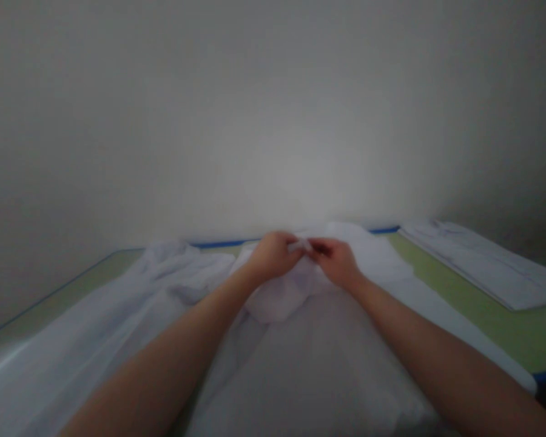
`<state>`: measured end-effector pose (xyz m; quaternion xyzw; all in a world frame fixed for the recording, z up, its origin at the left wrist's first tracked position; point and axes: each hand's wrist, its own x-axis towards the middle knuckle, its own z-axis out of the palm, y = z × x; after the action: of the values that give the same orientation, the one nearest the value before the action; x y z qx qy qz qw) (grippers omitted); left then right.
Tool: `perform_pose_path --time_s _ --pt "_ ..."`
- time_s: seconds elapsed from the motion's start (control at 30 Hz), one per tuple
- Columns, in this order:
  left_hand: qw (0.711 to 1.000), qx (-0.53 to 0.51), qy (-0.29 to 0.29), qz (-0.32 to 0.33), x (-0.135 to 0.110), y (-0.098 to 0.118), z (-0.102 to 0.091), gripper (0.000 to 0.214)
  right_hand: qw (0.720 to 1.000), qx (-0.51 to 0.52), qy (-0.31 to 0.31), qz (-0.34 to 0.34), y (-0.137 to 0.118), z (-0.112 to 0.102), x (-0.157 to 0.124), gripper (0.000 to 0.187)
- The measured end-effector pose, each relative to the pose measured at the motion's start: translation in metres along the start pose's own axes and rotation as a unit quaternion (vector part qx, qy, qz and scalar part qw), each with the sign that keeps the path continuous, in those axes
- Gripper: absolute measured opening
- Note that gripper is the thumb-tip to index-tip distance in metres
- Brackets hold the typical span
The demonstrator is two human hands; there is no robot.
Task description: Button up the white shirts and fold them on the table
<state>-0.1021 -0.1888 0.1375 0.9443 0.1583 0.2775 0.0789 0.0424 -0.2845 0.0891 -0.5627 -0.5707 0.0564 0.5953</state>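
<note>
Both hands meet over the middle of the table, pinching a white garment [282, 300]. My left hand [277, 255] is closed on its upper edge, fingertips pointing right. Close beside it, my right hand [337, 258] pinches the same edge from the other side. Between the fingertips a small gathered bit of white cloth shows; blur hides whether it is a collar or another part. The garment hangs and spreads from the hands down toward the near edge of the view.
More crumpled white cloth [118, 315] covers the left side of the table. A flat stack of folded white garments [486, 264] lies at the right. The green tabletop [464, 297] has a blue edge [222, 244] along the plain grey wall [273, 121].
</note>
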Motion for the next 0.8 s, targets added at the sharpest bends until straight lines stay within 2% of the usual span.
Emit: perform_pose_path --time_s 0.1,0.2,0.53,0.8 --pt "1.0 0.012 0.005 -0.004 0.001 -0.001 0.0 0.029 1.0 0.021 0.011 0.02 0.004 -0.002 0.003 0.024" --pt "0.999 0.035 0.009 0.006 0.002 0.001 0.001 0.03 0.999 0.0 0.032 0.026 0.004 -0.002 0.004 0.02" --pt "0.995 0.077 -0.001 0.063 0.0 0.002 0.002 0.025 0.997 -0.059 0.045 -0.002 -0.002 -0.002 0.002 0.017" --pt "0.989 0.143 -0.024 0.041 -0.002 0.009 0.003 0.026 0.99 -0.117 0.068 -0.028 -0.01 -0.002 -0.001 0.015"
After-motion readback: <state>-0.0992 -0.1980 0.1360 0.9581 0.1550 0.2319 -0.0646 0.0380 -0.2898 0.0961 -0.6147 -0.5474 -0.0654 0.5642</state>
